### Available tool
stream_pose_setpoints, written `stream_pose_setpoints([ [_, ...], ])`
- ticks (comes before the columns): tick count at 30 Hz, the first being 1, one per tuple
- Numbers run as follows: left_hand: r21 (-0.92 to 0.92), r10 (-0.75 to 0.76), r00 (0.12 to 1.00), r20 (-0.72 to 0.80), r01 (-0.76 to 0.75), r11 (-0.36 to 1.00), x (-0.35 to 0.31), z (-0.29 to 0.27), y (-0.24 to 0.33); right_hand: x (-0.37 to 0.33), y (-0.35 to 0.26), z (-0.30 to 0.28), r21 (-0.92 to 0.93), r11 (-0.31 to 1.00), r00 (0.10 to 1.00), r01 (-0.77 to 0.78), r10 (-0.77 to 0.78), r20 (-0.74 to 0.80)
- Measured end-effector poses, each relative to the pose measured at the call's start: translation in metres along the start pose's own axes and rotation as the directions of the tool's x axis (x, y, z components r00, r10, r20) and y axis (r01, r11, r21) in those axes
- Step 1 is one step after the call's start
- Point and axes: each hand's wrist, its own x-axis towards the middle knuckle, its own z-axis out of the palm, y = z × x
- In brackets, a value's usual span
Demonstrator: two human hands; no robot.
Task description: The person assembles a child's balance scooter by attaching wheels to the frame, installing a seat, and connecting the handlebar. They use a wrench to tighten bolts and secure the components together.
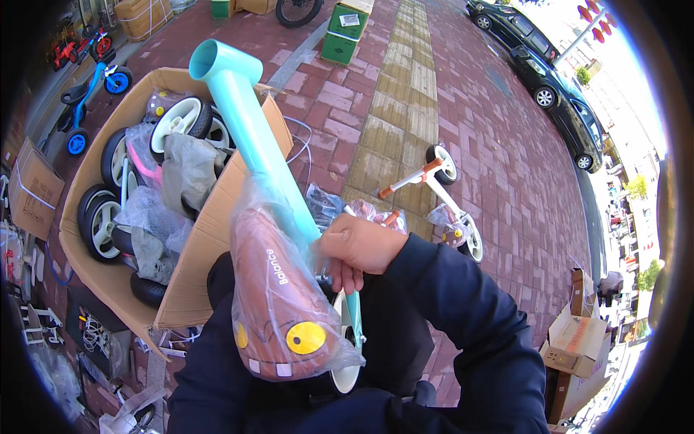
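Note:
A turquoise balance bike frame (260, 145) stands tilted in front of me, its open head tube pointing up and away. Its brown saddle (271, 304), wrapped in clear plastic and printed with a cartoon face with yellow eyes, is nearest my lap. My right hand (365, 246) is closed at the frame just right of the saddle, fingers curled beside a small dark bolt or knob (325, 280); what they pinch is hidden. Below the saddle shows a white wheel (345, 377). My left sleeve (206, 362) runs down behind the saddle, and my left hand is out of sight.
At left, an open carton (210, 253) holds wheels and plastic-wrapped parts. A white and orange small bike (441, 192) lies on the brick paving ahead, near bagged parts (325, 206). A blue tricycle (90, 98) stands far left; cartons (575, 343) are stacked right.

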Motion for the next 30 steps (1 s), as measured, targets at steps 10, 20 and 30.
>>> stream_pose_setpoints([
  [10, -0.447, -0.484, 0.834, -0.265, 0.338, 0.828, 0.015, 0.023, 0.02, -0.038, 0.024, -0.062, -0.148, 0.896, 0.735, 0.418, -0.43, -0.524],
  [20, -0.386, -0.247, 0.849, -0.468, 0.055, 0.921, 0.005, 0.01, -0.001, -0.037, -0.013, 0.033, 0.056, 0.356, 0.31, 0.933, -0.714, -0.628],
  [30, -0.597, -0.336, 0.929, 0.158, 0.361, 0.717, -0.021, -0.051, 0.094, 0.005, -0.037, -0.003, -0.244, 0.769, 0.806, 0.591, -0.549, 0.223],
])
